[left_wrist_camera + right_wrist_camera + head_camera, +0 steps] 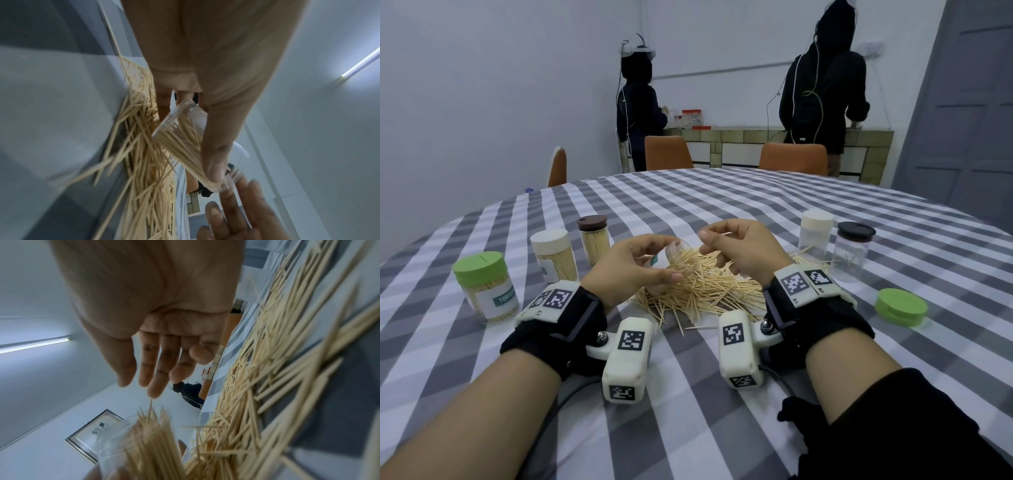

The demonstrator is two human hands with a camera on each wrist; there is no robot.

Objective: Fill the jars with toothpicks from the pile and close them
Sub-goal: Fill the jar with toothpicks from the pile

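Note:
My left hand (643, 262) grips a clear jar (673, 255), tilted with its mouth to the right, just above the toothpick pile (705, 291). The jar (180, 138) is partly filled, and toothpicks stick out of its mouth (144, 443). My right hand (736, 246) hovers at the jar mouth with relaxed fingers (156, 369); one toothpick tip sits just below its middle fingertip. Its palm holds nothing. Two lidded, nearly empty jars, cream-lidded (815, 236) and black-lidded (854, 251), stand to the right. A loose green lid (900, 306) lies near them.
Three closed jars full of toothpicks stand at the left: green-lidded (486, 287), cream-lidded (554, 255), brown-lidded (594, 240). The checked tablecloth (688, 205) covers a round table. Orange chairs (667, 152) and two standing people (637, 102) are beyond it.

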